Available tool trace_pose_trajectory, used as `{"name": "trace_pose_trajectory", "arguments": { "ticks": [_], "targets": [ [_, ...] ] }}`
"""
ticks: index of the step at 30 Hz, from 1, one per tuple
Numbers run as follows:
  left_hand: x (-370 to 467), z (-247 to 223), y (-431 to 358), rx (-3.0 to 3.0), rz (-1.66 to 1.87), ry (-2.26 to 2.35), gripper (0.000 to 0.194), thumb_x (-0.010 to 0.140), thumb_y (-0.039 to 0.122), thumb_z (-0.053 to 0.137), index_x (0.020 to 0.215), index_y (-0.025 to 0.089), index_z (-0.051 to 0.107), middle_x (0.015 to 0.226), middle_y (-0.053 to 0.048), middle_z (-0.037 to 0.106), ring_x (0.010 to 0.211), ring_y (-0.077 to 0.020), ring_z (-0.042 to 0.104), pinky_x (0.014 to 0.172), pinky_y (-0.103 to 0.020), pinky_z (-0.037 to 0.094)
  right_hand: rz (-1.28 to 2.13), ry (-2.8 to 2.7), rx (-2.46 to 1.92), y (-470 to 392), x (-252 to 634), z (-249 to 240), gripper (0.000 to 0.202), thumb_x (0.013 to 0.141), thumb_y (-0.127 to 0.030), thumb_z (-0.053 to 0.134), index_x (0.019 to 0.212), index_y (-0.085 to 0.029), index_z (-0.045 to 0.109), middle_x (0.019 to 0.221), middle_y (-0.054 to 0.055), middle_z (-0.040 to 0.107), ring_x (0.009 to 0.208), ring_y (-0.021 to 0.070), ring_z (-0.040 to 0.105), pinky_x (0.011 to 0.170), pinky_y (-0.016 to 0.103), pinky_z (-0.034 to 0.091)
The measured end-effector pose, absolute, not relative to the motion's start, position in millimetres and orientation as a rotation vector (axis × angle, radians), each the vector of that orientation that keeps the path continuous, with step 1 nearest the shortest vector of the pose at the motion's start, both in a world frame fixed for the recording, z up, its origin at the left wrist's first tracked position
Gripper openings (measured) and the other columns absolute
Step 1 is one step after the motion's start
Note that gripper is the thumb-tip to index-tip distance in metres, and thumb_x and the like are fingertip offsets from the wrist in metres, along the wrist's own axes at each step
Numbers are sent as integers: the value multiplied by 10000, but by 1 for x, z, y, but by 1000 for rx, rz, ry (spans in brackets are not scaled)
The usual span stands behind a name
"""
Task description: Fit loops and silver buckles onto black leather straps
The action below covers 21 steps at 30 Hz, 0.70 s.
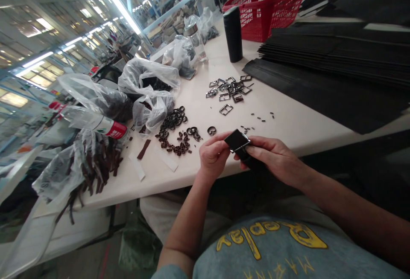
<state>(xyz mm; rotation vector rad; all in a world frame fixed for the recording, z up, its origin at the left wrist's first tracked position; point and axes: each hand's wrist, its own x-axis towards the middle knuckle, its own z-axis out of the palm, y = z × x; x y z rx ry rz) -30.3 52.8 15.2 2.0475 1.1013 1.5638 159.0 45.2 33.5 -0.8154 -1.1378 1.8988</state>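
Just over the table's front edge, a square metal buckle point(245, 144) sits around a black strap point(236, 139). My left hand point(213, 155) is closed, its fingertips pinching the left side of the strap at the buckle. From the right, my right hand point(282, 159) grips the strap with the thumb on top, just below the buckle. The strap's lower part fades into shadow beneath my hands. Beyond them lie several tiny dark pins point(259, 118) and a dark strap loop point(212, 130). Farther back is a pile of loose metal buckles point(230, 87).
Dark brown loops point(174, 136) lie in a heap to the left, near plastic bags point(150, 76) and a tipped bottle point(96, 123). A black cylinder point(233, 36) stands before a red basket point(272, 6). Stacked black sheets point(333, 61) cover the right side.
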Motion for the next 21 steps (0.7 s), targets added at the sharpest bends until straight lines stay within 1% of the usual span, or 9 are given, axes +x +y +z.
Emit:
{"name": "trace_pose_trajectory", "arguments": {
  "ticks": [2, 3, 6, 8, 9, 11, 14, 16, 21],
  "targets": [
    [-28, 12, 52, 1990, 1517, 1147, 150, 916, 261, 637, 908, 237, 785, 1076, -78, 786, 918, -184, 746, 792, -287, 591, 1851, -1172, -830, 46, 159, 33, 361, 820, -525, 742, 969, -196, 763, 854, 50, 760, 675, 146, 696, 608, 217, 542],
    [-27, 11, 50, 1920, 1485, 1186, 168, 922, 287, 632, 978, 240, 784, 1085, -77, 782, 937, -187, 739, 821, -292, 584, 1824, -1190, -840, 47, 159, 33, 366, 826, -532, 734, 967, -195, 764, 848, 52, 759, 680, 149, 697, 608, 220, 542],
    [-23, 9, 44, 1548, 1360, 1260, 361, 963, 404, 571, 1261, 242, 692, 1033, -62, 776, 912, -173, 721, 853, -296, 569, 1752, -1227, -863, 48, 159, 30, 380, 832, -541, 717, 983, -196, 760, 865, 58, 764, 692, 166, 703, 624, 244, 557],
    [-19, 11, 39, 1303, 1287, 1202, 469, 970, 506, 524, 1334, 235, 642, 1004, -54, 768, 852, -161, 708, 816, -292, 573, 1711, -1269, -882, 48, 157, 28, 368, 832, -526, 711, 989, -196, 753, 886, 57, 766, 712, 180, 711, 637, 260, 567],
    [-18, 13, 36, 1234, 1259, 1166, 495, 949, 545, 544, 1314, 230, 656, 1003, -52, 765, 832, -160, 702, 797, -288, 575, 1677, -1305, -899, 48, 156, 28, 351, 834, -511, 704, 979, -195, 751, 869, 53, 765, 714, 186, 711, 631, 264, 566],
    [-14, 17, 31, 1178, 1217, 1131, 486, 857, 561, 674, 1199, 219, 723, 994, -47, 762, 804, -161, 690, 750, -272, 573, 1569, -1404, -936, 48, 155, 27, 285, 839, -459, 691, 933, -195, 745, 799, 38, 753, 705, 190, 703, 628, 268, 559],
    [-8, 21, 27, 1096, 1230, 1136, 377, 724, 466, 833, 986, 199, 786, 952, -35, 760, 773, -154, 674, 698, -258, 563, 1396, -1527, -967, 49, 153, 27, 174, 846, -370, 659, 840, -206, 716, 730, 19, 734, 678, 181, 682, 645, 270, 545],
    [-5, 21, 26, 997, 1278, 1114, 332, 686, 428, 865, 913, 197, 796, 913, -23, 759, 762, -147, 668, 718, -268, 561, 1347, -1575, -978, 48, 153, 27, 158, 853, -348, 635, 803, -212, 697, 726, 18, 733, 675, 180, 676, 649, 273, 538],
    [-3, 19, 23, 721, 1320, 1057, 323, 615, 406, 895, 842, 197, 801, 834, -17, 772, 819, -165, 687, 828, -297, 541, 1295, -1696, -992, 46, 154, 30, 172, 860, -346, 619, 791, -219, 711, 724, 23, 741, 671, 186, 664, 643, 283, 526]
  ]
}}
